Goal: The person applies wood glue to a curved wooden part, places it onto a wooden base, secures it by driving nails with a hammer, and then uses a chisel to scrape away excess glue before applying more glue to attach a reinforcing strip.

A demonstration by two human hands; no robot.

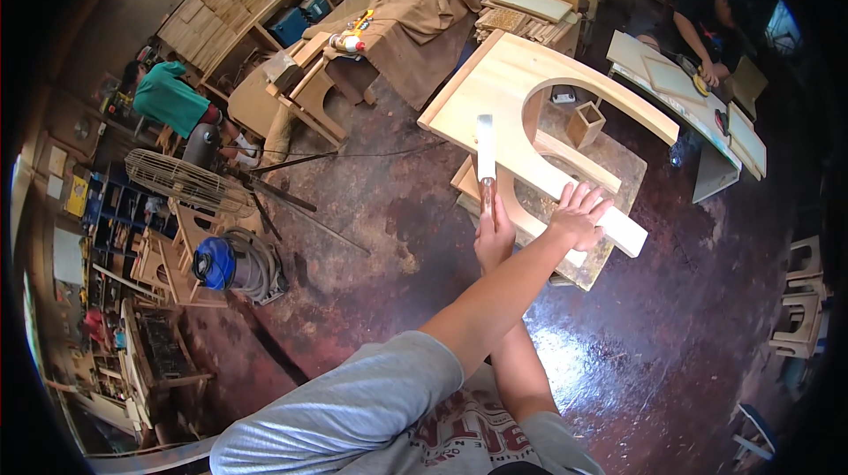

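My forearms cross. My left hand point(580, 215) lies with fingers spread on the pale arm of a wooden panel point(481, 77) that has a large rounded cutout. Beneath it, my right hand point(495, 235) is closed round the brown handle of a flat-bladed putty knife point(486, 148), its blade pointing up and away beside the panel's near edge. Whether the blade touches the panel I cannot tell. More curved wooden pieces sit below the panel on a worn worktable point(623, 179), where a small open wooden box point(586, 124) stands within the cutout's outline.
A blue shop vacuum point(225, 261) and a caged fan point(185, 179) stand on the left. Behind are a brown cloth point(415, 24) with a glue bottle point(347, 42) and stacked wood strips point(216, 7). A co-worker point(698, 24) handles a panel at far right; another person point(172, 99) bends at far left.
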